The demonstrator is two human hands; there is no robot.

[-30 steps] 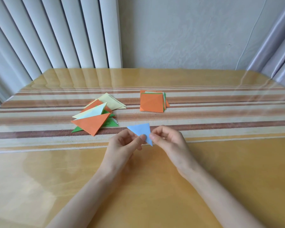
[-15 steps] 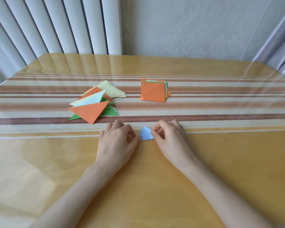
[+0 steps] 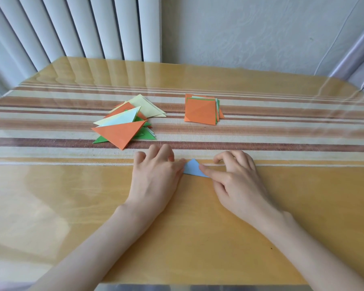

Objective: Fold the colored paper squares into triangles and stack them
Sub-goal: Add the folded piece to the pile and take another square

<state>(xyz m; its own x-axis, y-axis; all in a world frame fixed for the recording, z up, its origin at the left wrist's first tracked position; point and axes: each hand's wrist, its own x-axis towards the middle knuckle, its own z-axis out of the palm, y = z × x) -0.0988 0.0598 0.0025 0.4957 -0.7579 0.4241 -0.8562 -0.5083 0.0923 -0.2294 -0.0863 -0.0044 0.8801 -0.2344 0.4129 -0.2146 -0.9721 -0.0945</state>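
Worktop (image 3: 72, 206): yellow wood grain under a glossy clear cover that mirrors the window light. A striped cloth (image 3: 282, 127) in cream, tan and brown bands crosses it from 9 to 3 o'clock, under the same cover.

Room: white vertical blinds (image 3: 82, 28) at 11 o'clock, pale textured wall (image 3: 240, 28) at 12 to 1, a fold of grey curtain (image 3: 361, 49) at 2 o'clock. A thin cord (image 3: 332, 45) runs down the wall near the curtain.

Blue triangle (image 3: 192, 168): small, folded, flat on the worktop at the near edge of the cloth, between the two hands, mid-view.

Left hand (image 3: 156, 179): palm down, fingers loosely bent, thumb tip pressing the triangle's 9 o'clock corner.

Right hand (image 3: 237, 185): index finger stretched out and pressing along the triangle's near edge; other fingers curled above the cloth, holding nothing.

Pile of triangles (image 3: 124, 124): at 11 o'clock from the hands, on the cloth, loosely fanned; orange on top, pale yellow, light blue and green below.

Stack of squares (image 3: 201, 111): at 12 to 1 o'clock from the hands, well apart from the pile; orange on top, green and white edges showing at its 3 o'clock side
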